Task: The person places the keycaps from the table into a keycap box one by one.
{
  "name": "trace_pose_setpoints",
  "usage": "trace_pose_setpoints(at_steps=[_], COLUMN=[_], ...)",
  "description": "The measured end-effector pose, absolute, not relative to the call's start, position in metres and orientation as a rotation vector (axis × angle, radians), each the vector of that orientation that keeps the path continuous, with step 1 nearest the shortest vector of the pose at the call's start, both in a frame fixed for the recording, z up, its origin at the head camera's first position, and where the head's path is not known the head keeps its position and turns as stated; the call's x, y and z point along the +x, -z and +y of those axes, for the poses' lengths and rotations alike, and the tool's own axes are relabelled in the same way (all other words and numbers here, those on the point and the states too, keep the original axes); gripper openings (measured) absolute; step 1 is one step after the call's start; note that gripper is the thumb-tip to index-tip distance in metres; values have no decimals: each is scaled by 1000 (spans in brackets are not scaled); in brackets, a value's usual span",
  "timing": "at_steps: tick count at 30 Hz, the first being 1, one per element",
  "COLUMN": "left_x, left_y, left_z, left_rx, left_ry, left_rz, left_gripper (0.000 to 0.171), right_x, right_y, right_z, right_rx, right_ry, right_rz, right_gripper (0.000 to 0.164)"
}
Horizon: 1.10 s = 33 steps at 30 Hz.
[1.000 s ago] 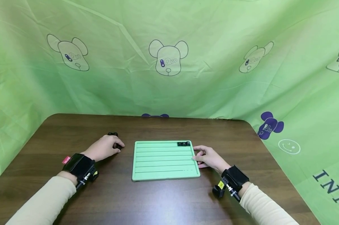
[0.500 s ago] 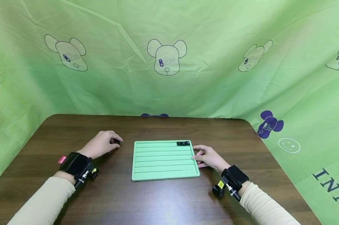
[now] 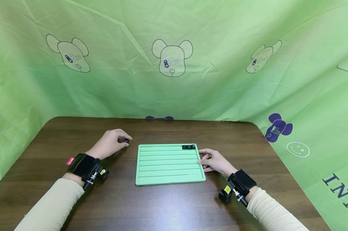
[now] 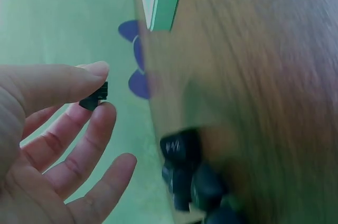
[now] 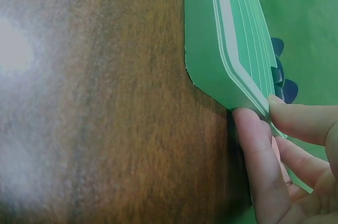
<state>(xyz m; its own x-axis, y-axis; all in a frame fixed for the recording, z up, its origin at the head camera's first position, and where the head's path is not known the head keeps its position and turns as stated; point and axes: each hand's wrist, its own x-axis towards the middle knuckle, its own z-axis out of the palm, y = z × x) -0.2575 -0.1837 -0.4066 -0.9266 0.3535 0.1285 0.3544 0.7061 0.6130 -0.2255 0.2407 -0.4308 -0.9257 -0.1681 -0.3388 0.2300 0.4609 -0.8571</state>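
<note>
My left hand (image 3: 108, 142) is raised over the table, left of the green tray (image 3: 165, 168). Between its thumb and fingertips it pinches a small black keycap (image 4: 94, 100), partly covered by the thumb. Several more black keycaps (image 4: 181, 147) lie on the table below that hand, blurred in the left wrist view; the hand hides them from the head view. A short row of black keycaps (image 3: 188, 147) sits in the tray's top right corner. At the tray's right edge, my right hand (image 3: 217, 162) grips the rim, thumb on top and fingers against the outer wall.
The brown wooden table (image 3: 168, 208) bears the ridged tray near its middle. Behind it hangs a green cloth (image 3: 119, 89) with printed bear heads, which also runs down both sides. A black camera strap (image 3: 241, 183) sits on each wrist.
My left hand first drew slightly back left, then rose and moved right toward the tray, carrying a keycap. My right hand has stayed on the tray's edge.
</note>
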Motion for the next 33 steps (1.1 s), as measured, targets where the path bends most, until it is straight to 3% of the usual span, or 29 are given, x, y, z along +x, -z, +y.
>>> trace_pose_setpoints(at_steps=[33], left_x=[-279], left_y=[397], left_z=[-98], left_rx=[-753], left_ry=[1240], left_rz=[-2973], left_gripper=[26], right_x=[-227], right_y=[430], right_z=[241], right_rx=[81], right_ry=[1427], right_rz=[2337], right_gripper=[54])
